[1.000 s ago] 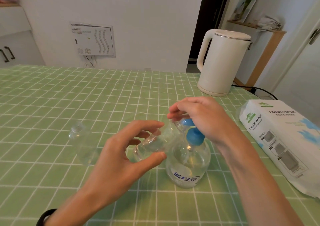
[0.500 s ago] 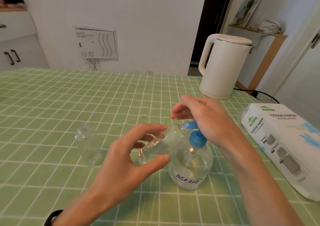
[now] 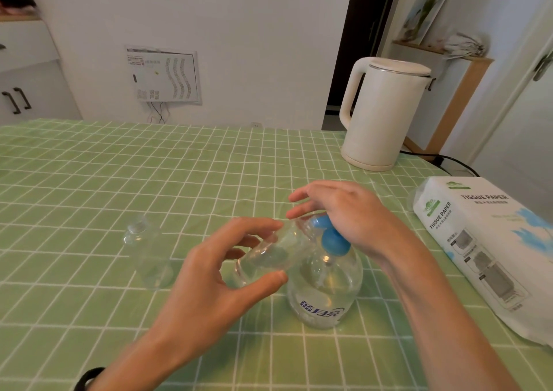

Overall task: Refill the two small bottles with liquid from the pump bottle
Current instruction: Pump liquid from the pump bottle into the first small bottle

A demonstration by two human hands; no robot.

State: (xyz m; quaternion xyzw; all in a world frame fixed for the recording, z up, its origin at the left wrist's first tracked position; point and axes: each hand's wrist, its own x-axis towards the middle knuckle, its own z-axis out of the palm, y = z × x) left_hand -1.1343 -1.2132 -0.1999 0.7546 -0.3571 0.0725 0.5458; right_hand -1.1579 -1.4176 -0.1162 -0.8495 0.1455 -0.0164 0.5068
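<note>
Dispensing: a spare bottle [image 3: 149,256] stands left of the left hand [image 3: 215,274], which pinches the tilted bottle [image 3: 269,259] between thumb and fingers, mouth at the spout of the pump bottle [image 3: 326,295]. Hold that alignment; press slowly. Beyond, the right hand [image 3: 350,214], fingers straight, bears on the pump head [image 3: 332,241]. Kettle [image 3: 386,112] and tissue pack [image 3: 484,250] sit rightward, well apart, obstructing nothing.

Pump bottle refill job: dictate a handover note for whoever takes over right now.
Left hand: holds one small bottle tilted, its mouth at the blue pump head.
Right hand: open, resting on that pump head, atop the pump bottle.
Second small bottle: upright, left of the hands, untouched.
Done: filling position set; fill levels unreadable.
Left: pump into held bottle, then the second.
</note>
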